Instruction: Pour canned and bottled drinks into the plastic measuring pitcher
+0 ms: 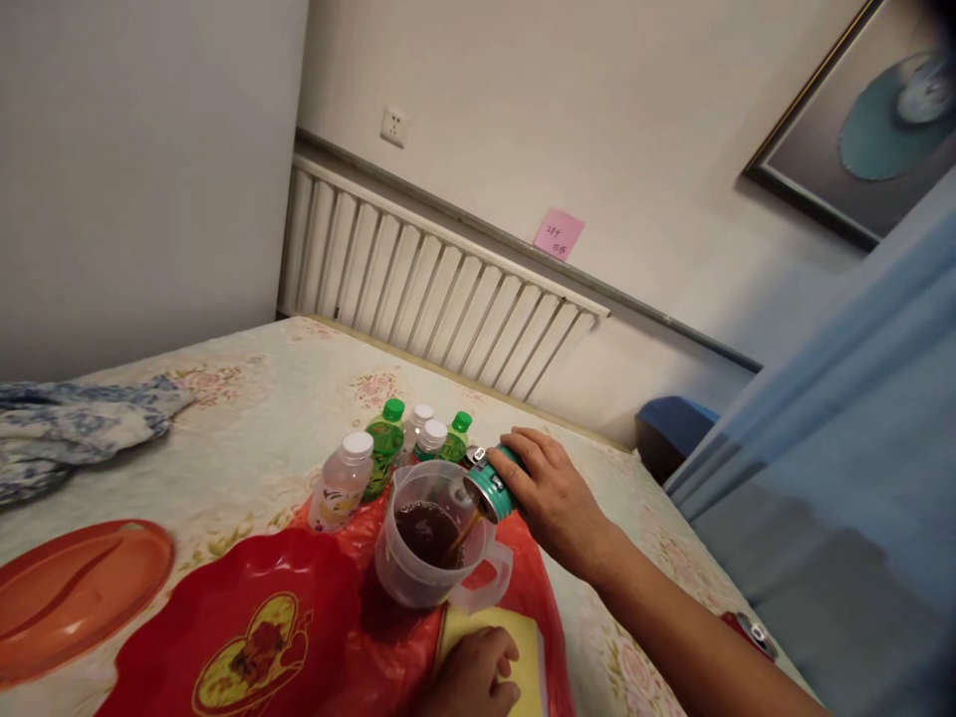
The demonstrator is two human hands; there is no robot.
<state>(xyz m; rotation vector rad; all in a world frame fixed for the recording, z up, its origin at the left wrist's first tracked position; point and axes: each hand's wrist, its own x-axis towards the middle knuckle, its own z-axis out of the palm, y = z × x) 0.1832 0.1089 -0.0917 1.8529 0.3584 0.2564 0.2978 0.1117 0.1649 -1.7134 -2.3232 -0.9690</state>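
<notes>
Pouring dark liquid, the right hand (549, 498) grips a tilted green metal can (493, 485) over the clear plastic jug (433, 553) on the bed; the left hand (470, 677) presses flat on a yellow sponge (527, 642) nearby.

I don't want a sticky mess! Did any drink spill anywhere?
No spill shows. The right hand tips the green can, and the brown stream lands inside the clear jug. The red tray looks dry.

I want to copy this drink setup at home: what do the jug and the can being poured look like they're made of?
The jug looks like clear, slightly frosted plastic: the dark liquid shows through its wall and its handle is moulded in. The can in the right hand looks like thin metal, probably aluminium, with a glossy teal printed skin and a bare silvery rim.
</notes>
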